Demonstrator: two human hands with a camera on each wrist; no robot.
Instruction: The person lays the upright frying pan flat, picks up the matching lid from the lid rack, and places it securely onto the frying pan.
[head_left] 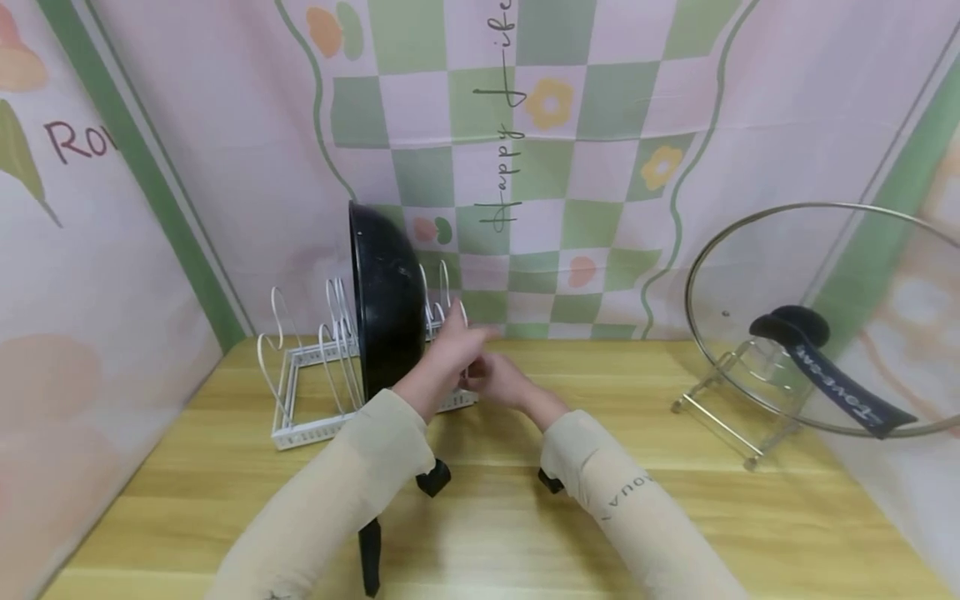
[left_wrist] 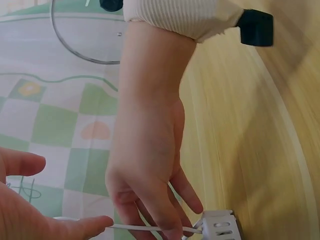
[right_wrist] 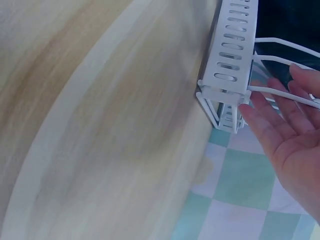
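Observation:
A white pot rack (head_left: pixel 311 432) with wire dividers stands on the wooden table. In it a black wok (head_left: pixel 393 308) is upright on its side, its handle (head_left: pixel 370 557) pointing toward me. Both hands meet at the rack's right end. My right hand (head_left: pixel 501 379) holds a white wire divider (right_wrist: pixel 280 93) beside the slotted base (right_wrist: pixel 232 55), with its fingers around the wire in the left wrist view. My left hand (head_left: pixel 450 354) touches the same wire with straight, spread digits; part of this hand is hidden or out of frame.
To the right, a large glass lid (head_left: pixel 738 275) with a black knob handle (head_left: pixel 843 375) leans on a small metal stand (head_left: pixel 723 425). A patterned curtain (head_left: pixel 547 175) hangs behind the table (head_left: pixel 637 533). The wok handle extends beside my left sleeve.

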